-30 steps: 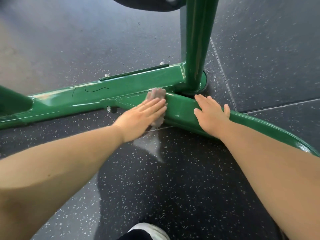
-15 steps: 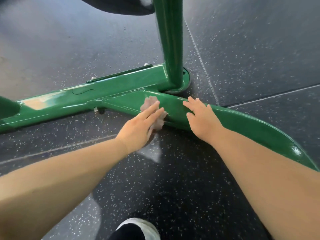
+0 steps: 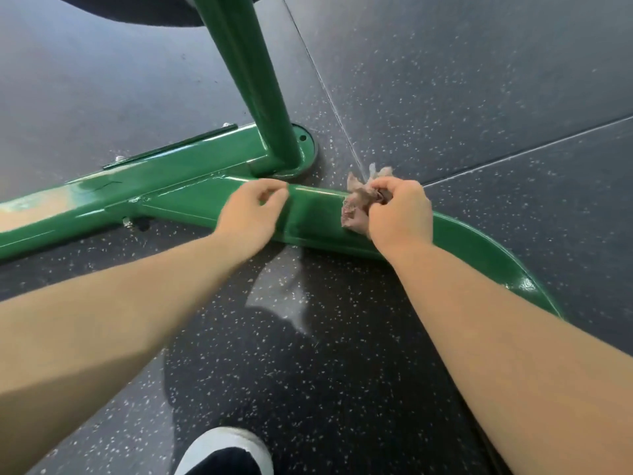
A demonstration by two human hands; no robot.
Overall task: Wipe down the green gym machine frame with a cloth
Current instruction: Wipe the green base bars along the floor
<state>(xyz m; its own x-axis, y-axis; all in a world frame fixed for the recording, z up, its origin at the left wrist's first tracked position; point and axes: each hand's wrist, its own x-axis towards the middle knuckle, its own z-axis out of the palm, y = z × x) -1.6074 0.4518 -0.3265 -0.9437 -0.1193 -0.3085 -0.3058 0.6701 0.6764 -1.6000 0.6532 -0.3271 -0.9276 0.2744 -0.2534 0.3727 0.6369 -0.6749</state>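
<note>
Your right hand (image 3: 399, 210) bunches the soft, limp cloth (image 3: 359, 204) on the rigid, glossy frame (image 3: 308, 214); keep it wadded. Your left hand (image 3: 251, 214) curls loosely, holding nothing.

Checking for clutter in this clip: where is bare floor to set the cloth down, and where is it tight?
Bare floor lies beyond the curved green bar, right of the upright post; more lies between the forearms, ahead of the shoe. It is crowded on the bar, between the left hand and the right hand gripping the cloth.
</note>
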